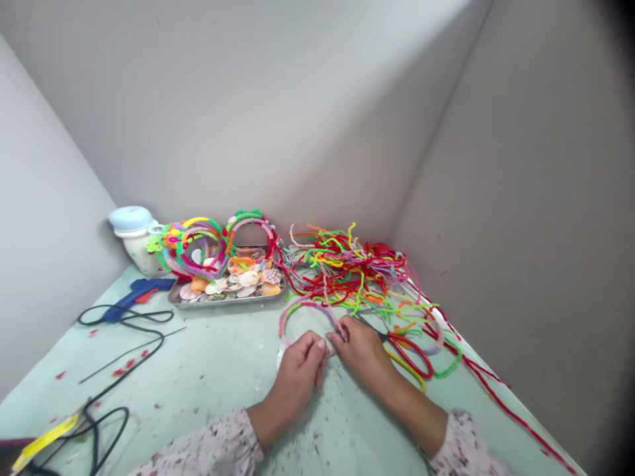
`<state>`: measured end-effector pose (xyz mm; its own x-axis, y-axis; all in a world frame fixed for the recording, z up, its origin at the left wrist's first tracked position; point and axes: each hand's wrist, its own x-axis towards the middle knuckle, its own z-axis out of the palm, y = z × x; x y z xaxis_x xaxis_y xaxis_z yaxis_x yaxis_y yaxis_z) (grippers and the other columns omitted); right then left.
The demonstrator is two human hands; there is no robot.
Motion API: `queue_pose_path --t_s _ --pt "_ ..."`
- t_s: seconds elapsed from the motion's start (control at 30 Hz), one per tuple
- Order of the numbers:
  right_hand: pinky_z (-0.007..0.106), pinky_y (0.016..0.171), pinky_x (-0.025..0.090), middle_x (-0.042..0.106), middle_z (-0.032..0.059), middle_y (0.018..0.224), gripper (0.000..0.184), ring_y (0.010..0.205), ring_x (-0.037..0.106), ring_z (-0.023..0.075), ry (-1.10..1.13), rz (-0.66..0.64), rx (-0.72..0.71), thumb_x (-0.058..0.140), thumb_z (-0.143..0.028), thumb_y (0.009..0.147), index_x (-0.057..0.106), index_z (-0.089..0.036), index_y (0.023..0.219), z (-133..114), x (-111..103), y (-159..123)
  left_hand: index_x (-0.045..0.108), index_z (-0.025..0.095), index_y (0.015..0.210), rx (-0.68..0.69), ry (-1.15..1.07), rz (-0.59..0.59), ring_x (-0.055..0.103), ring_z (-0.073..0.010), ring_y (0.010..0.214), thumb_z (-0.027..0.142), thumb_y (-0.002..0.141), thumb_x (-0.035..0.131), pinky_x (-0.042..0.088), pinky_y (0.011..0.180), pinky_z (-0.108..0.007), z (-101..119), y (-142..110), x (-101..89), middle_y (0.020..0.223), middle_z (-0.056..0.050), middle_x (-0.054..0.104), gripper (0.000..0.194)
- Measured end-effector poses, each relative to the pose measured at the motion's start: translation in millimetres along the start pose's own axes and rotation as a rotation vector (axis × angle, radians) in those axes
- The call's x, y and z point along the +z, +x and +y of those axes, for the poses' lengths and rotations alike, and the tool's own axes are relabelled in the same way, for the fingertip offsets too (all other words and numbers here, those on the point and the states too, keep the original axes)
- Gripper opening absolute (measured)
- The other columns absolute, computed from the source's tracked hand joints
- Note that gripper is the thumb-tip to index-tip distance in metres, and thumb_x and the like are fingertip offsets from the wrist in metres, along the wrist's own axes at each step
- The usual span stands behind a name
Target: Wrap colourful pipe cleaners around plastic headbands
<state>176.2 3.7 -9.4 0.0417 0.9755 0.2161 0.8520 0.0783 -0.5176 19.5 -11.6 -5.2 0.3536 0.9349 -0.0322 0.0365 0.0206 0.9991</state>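
Note:
A headband [284, 324] wrapped in pink, green and purple pipe cleaner arches between my hands, low over the table. My left hand [300, 365] is closed around its near left part, and the fingers hide what lies inside the grip. On the other side, my right hand [361, 345] pinches a pale pink pipe cleaner [328, 294] against the headband's right end. The strand's free end sticks up beyond the arch. Red-handled scissors [421, 360] lie just right of my right hand, their blades partly covered by it.
Behind lies a heap of colourful pipe cleaners [342, 264]. A metal tray [231, 301] holds shells, with finished-looking headbands [193, 244] standing on it. At left are a blue glue gun [131, 296], its black cord [161, 340] and a white jar [141, 251] with a blue lid. Walls enclose the table.

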Motion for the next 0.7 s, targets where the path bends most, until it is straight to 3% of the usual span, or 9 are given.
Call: queue_pose_path --t_s 0.13,0.33,0.47,0.7 --pt "0.025 0.060 0.031 0.056 0.0003 0.066 0.014 0.064 0.050 0.0158 -0.042 -0.010 0.024 0.057 -0.030 0.080 0.052 -0.019 0.072 5 4 4 0.046 0.018 0.073 0.087 0.130 -0.052 0.037 -0.0091 0.049 0.039 0.094 0.040 0.031 0.051 -0.021 0 -3 -0.2 0.052 0.006 0.041 0.030" --pt "0.025 0.061 0.033 0.057 0.0013 0.069 0.009 0.065 0.051 0.0160 -0.054 -0.009 0.026 0.052 -0.025 0.080 0.055 -0.019 0.075 9 6 6 0.049 0.017 0.073 0.394 0.439 -0.190 0.047 -0.0113 0.066 0.023 0.090 0.044 0.035 0.064 -0.023 3 -11 1.3 0.070 0.000 0.051 0.019" --pt "0.026 0.062 0.034 0.057 0.0019 0.070 0.008 0.065 0.051 0.0160 -0.057 0.030 0.005 0.048 -0.020 0.078 0.055 -0.018 0.073 10 6 7 0.052 0.017 0.077 0.542 0.539 -0.265 0.049 -0.0118 0.066 0.018 0.087 0.044 0.037 0.066 -0.024 4 -16 1.6 0.068 0.000 0.051 0.012" --pt "0.025 0.058 0.037 0.060 -0.0015 0.063 0.010 0.058 0.052 0.0149 0.202 0.001 0.160 0.052 -0.027 0.077 0.060 -0.020 0.075 10 -1 7 0.055 0.017 0.083 0.667 0.663 -0.351 0.050 -0.0116 0.062 0.020 0.084 0.049 0.036 0.059 -0.024 9 -27 1.8 0.071 -0.001 0.056 0.006"
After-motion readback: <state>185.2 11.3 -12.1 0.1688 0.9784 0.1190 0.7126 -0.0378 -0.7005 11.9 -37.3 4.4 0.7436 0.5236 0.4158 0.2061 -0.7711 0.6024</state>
